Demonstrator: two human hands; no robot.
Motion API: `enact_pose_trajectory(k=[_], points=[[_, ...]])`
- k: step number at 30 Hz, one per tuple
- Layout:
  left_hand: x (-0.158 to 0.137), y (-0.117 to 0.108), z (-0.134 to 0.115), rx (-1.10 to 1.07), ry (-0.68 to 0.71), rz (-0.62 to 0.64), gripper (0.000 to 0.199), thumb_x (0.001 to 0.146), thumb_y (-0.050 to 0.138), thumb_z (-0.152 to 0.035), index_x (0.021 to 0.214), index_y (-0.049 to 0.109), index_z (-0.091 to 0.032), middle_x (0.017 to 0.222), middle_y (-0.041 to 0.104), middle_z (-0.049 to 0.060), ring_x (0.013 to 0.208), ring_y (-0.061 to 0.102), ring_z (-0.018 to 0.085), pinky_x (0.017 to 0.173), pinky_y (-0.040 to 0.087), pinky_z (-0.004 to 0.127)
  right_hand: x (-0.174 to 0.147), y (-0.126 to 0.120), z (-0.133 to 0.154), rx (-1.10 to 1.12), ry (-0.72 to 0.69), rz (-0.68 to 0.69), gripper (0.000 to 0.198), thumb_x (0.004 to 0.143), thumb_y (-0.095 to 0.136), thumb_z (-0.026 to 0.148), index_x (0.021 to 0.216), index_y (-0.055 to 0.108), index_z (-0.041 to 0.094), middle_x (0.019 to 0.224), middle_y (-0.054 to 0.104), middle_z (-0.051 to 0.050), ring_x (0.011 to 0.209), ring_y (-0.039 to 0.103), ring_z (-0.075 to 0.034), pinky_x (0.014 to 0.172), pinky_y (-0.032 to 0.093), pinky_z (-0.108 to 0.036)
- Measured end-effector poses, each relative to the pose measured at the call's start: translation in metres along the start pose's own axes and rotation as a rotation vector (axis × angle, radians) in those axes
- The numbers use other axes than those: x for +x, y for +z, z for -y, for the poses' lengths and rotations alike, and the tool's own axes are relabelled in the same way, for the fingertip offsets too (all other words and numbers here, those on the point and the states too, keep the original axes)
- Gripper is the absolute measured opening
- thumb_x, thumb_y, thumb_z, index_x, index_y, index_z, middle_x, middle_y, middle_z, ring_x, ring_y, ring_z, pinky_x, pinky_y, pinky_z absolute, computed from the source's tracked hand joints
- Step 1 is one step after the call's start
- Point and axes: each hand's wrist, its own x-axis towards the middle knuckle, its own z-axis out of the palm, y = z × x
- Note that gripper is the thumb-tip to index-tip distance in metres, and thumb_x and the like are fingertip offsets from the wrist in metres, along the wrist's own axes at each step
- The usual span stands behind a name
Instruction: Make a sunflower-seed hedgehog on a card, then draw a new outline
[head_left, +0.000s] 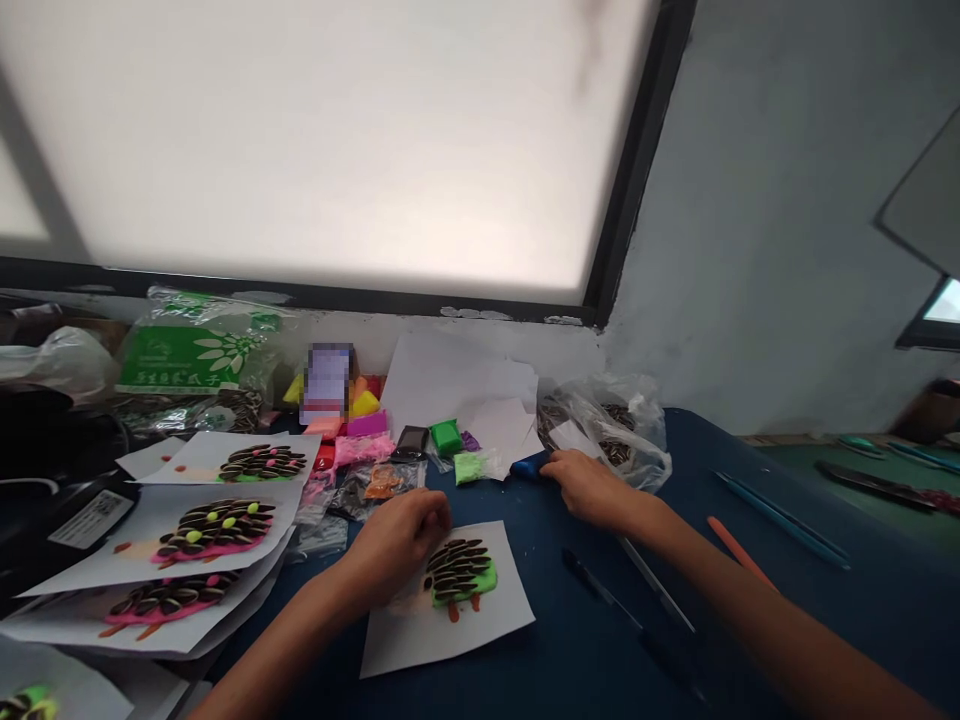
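Note:
My right hand [589, 487] reaches to the back of the table, its fingers closed on the end of a shiny dark blue packet [529, 465]. Curled over the upper left of a paper card [487, 640] is my left hand [409, 530]; whatever its fingers may hold is hidden. On that card, a hedgehog-like figure has a green clay body, brown clay feet and striped sunflower seeds [459, 568] as spines. Beside the blue packet lie a light green clay packet [470, 468] and a darker green one [446, 437].
Finished seed cards [217, 525] are stacked at the left. Behind stand a green-printed seed bag [187, 350], a phone [328, 385] and a clear bag of seeds [619, 430]. A pen [600, 585], an orange stick [739, 550] and a blue pencil [784, 520] lie right.

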Motion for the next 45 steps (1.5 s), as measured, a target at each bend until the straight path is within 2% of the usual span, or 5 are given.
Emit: enact_pose_trajectory(k=[3, 11, 24, 35, 45], points=[[0.000, 0.000, 0.000, -0.009, 0.004, -0.001, 0.023, 0.086, 0.043, -0.012, 0.077, 0.062, -0.020, 0.084, 0.067, 0.002, 0.078, 0.059, 0.018, 0.064, 0.039, 0.025, -0.002, -0.006, 0.002, 0.025, 0.005, 0.008, 0.045, 0.084, 0.040, 0.000, 0.117, 0.064, 0.021, 0.116, 0.064, -0.008, 0.102, 0.059, -0.021, 0.080, 0.042, -0.025], [0.000, 0.001, 0.001, -0.029, 0.008, -0.013, 0.021, 0.085, 0.045, -0.013, 0.078, 0.064, -0.020, 0.085, 0.067, 0.003, 0.078, 0.060, 0.018, 0.064, 0.040, 0.025, -0.001, -0.003, -0.006, -0.102, 0.255, 0.033, 0.040, 0.075, 0.041, -0.010, 0.104, 0.063, 0.006, 0.105, 0.060, -0.021, 0.091, 0.059, -0.030, 0.067, 0.039, -0.031], [-0.001, -0.001, -0.002, -0.017, -0.012, 0.000, 0.022, 0.086, 0.044, -0.013, 0.077, 0.063, -0.020, 0.085, 0.067, 0.003, 0.079, 0.060, 0.018, 0.064, 0.039, 0.025, 0.005, 0.012, -0.004, 0.036, 0.034, -0.060, 0.061, 0.079, 0.040, -0.006, 0.135, 0.052, 0.017, 0.134, 0.051, -0.014, 0.120, 0.048, -0.028, 0.095, 0.039, -0.034], [0.000, 0.001, 0.001, -0.004, 0.002, -0.008, 0.023, 0.085, 0.042, -0.015, 0.078, 0.063, -0.021, 0.084, 0.067, 0.002, 0.078, 0.060, 0.018, 0.064, 0.039, 0.026, -0.006, -0.002, 0.014, 0.115, -0.076, -0.026, 0.036, 0.076, 0.045, -0.005, 0.097, 0.069, 0.011, 0.100, 0.063, -0.015, 0.088, 0.060, -0.023, 0.074, 0.044, -0.030], [-0.001, -0.004, -0.005, -0.009, -0.032, 0.011, 0.020, 0.083, 0.043, -0.017, 0.076, 0.062, -0.021, 0.083, 0.066, 0.003, 0.079, 0.061, 0.019, 0.063, 0.041, 0.025, -0.014, -0.007, 0.026, 0.232, -0.185, -0.002, 0.019, 0.079, 0.055, 0.005, 0.087, 0.069, 0.016, 0.091, 0.069, -0.006, 0.082, 0.062, -0.017, 0.068, 0.046, -0.023]])
